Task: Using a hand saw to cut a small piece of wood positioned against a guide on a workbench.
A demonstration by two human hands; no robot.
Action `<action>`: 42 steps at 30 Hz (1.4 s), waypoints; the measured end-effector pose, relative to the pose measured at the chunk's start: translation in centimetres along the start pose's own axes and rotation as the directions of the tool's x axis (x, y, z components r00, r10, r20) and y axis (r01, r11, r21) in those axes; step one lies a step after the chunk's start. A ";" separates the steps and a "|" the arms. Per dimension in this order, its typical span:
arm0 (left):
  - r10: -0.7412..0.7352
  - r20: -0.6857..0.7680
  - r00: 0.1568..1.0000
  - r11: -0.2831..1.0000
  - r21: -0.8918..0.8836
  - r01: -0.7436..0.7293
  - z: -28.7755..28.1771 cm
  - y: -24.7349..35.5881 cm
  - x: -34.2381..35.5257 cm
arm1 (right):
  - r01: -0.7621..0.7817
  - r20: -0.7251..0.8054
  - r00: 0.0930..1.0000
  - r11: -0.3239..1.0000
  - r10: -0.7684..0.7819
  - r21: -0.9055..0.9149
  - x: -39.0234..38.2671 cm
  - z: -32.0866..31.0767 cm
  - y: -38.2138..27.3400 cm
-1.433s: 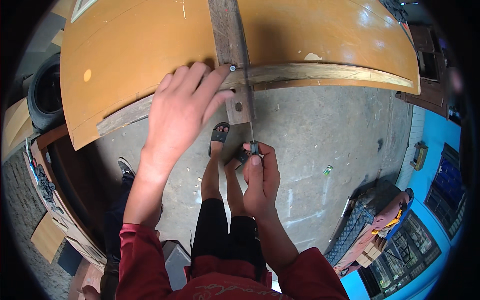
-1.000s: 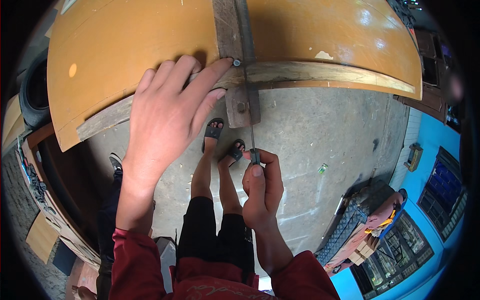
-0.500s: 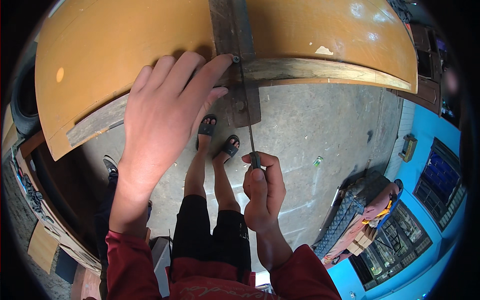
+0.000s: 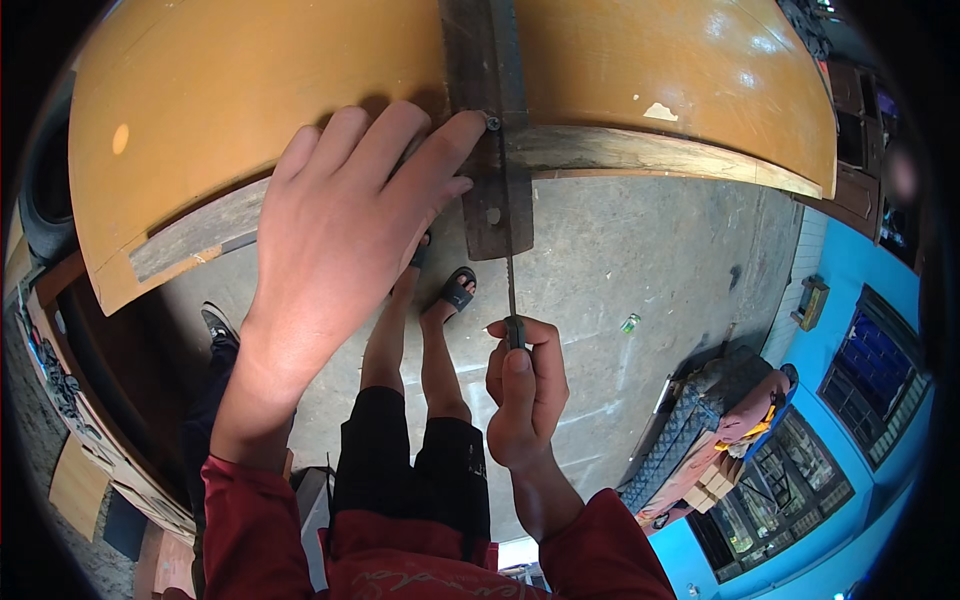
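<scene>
A dark wooden plank lies across the front edge of an orange-brown tabletop, its near end sticking out over the floor. My left hand grips the plank's left side, its index fingertip beside a small round metal screw head and its thumb lower down. My right hand is closed around the dark handle of a narrow saw, thumb on top. The thin toothed blade runs away from me along the plank. Whether its teeth sit in a cut is too fine to make out.
A pale, worn wood strip borders the tabletop's front edge. My sandalled feet stand on the concrete floor below. Another person's shoe is at the left. Right, a padded grey stack stands by a blue wall.
The view has shifted slightly, with the tabletop, plank and saw now a little lower and further right. Both hands keep their holds. My left foot is now mostly hidden behind my left hand.
</scene>
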State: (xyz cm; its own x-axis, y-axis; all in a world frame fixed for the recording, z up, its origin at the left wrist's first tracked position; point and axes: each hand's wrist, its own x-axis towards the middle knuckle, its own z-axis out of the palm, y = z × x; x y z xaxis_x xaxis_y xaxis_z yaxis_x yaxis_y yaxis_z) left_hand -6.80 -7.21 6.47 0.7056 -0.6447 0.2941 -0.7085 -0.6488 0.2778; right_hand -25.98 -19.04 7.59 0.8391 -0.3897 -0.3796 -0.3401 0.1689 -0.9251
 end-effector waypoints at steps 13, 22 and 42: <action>0.004 -0.043 0.999 1.000 -0.028 -0.005 0.2 0.1 0.1 | 0.069 -0.053 0.996 0.987 -0.077 -0.148 0.2 -0.4 0.7; -0.002 -0.051 0.999 0.999 -0.032 0.000 0.3 0.1 -0.1 | 0.034 -0.065 0.997 0.989 -0.044 -0.144 -0.4 -0.4 0.9; 0.000 -0.032 0.999 1.000 -0.018 -0.001 0.5 -0.1 0.0 | 0.061 -0.055 0.996 0.988 -0.070 -0.144 2.1 0.1 0.5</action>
State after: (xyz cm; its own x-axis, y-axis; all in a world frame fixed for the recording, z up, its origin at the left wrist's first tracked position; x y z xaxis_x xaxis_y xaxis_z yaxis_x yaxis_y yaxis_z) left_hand -6.75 -7.33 6.01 0.7047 -0.6313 0.3237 -0.7091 -0.6409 0.2938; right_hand -24.35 -19.72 6.31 0.8362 -0.4497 -0.3139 -0.3457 0.0122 -0.9383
